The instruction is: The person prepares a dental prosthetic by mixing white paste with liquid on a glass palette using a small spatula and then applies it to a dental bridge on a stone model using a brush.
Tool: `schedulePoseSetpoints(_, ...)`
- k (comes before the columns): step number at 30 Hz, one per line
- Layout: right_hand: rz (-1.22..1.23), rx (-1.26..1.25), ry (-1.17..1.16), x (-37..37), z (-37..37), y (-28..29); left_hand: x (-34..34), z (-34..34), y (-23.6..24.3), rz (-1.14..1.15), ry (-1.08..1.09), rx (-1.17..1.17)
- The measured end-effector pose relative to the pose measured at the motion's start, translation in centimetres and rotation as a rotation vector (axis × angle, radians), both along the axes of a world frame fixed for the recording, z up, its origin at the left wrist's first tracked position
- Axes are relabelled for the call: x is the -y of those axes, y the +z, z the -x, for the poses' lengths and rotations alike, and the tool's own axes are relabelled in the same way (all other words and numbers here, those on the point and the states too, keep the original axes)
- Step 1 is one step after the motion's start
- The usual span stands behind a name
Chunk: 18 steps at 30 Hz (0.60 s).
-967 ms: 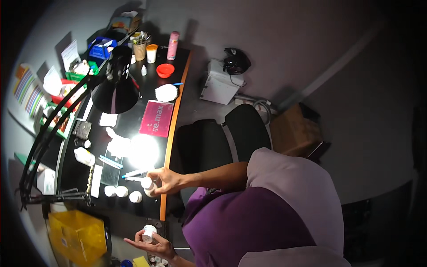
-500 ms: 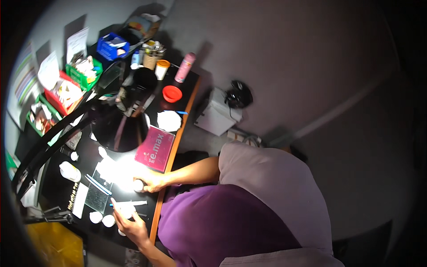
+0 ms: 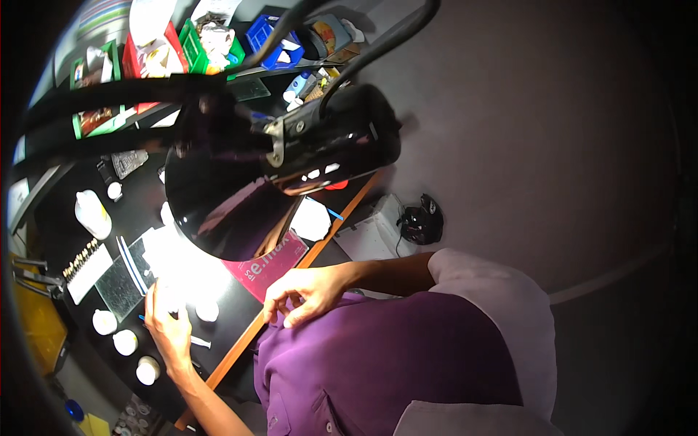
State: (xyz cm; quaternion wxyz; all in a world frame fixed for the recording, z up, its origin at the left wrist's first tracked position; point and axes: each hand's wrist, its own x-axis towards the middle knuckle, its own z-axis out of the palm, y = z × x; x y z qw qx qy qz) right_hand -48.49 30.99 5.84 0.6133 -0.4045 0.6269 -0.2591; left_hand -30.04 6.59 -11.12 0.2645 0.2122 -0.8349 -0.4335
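Under the bright lamp, my left hand curves its fingers round something pale that the glare hides. A white jar stands just right of it, and a thin white tool lies below. My right hand hangs over the desk's orange edge beside my purple shirt, fingers loosely bent and apart, holding nothing. Left of my left hand are a glass plate, blue-white strips and more white jars.
The black lamp arm crosses the upper view. Coloured bins line the back. A white bottle, a white holder, a pink board and a white pad lie on the desk. A yellow tub sits below left.
My left hand has brought a white jar up over the desk into the glare. My right hand has let go of its jar and drawn back rightward. The view has swung closer to the lamp.
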Motion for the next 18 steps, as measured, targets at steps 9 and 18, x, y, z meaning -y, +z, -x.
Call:
schedulePoseSetpoints(9,0.251,0.438,0.303,-2.4,2.2,2.0,-2.8,-7.5,2.2,0.527,0.340,-0.297)
schedulePoseSetpoints(18,1.602,-0.857,0.035,-15.8,2.6,10.8,-8.0,-7.1,-6.4,0.671,0.563,-0.306)
